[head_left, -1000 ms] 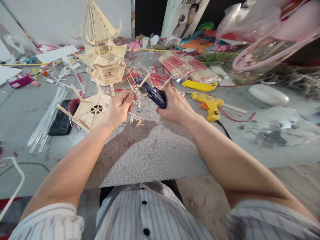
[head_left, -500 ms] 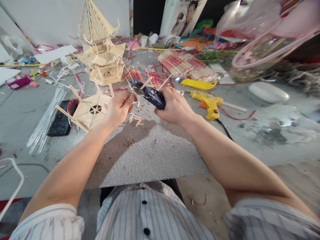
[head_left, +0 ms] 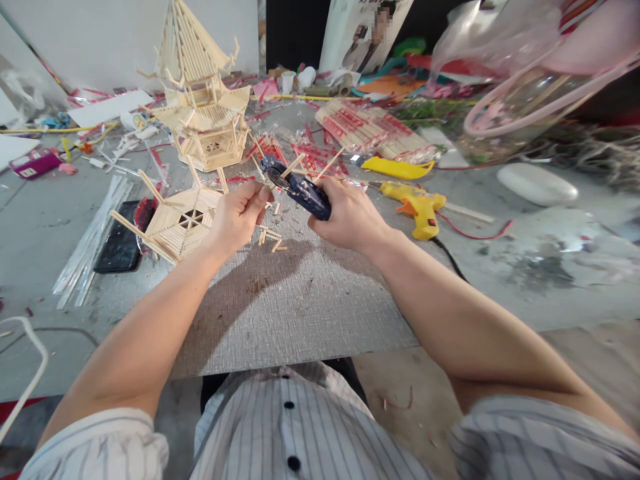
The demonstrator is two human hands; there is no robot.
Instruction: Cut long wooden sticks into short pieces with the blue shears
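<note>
My right hand (head_left: 350,210) is closed around dark blue cutting pliers (head_left: 303,190), whose head points left toward my other hand. My left hand (head_left: 245,210) pinches a thin wooden stick (head_left: 257,165) beside the jaws; most of it is hidden by the fingers and tool. Other sticks jut up around the pliers. Short cut stick pieces (head_left: 271,235) lie on the table just below. Left of my left hand sits a hexagonal stick base (head_left: 175,217) with upright posts, and behind it stands a tiered stick pagoda (head_left: 207,127).
A yellow glue gun (head_left: 419,208) and a yellow utility knife (head_left: 399,168) lie to the right. Packs of sticks (head_left: 360,130) are behind. On the left are a black phone (head_left: 119,240) and clear glue sticks (head_left: 95,240). A white mouse-like object (head_left: 537,185) rests further right.
</note>
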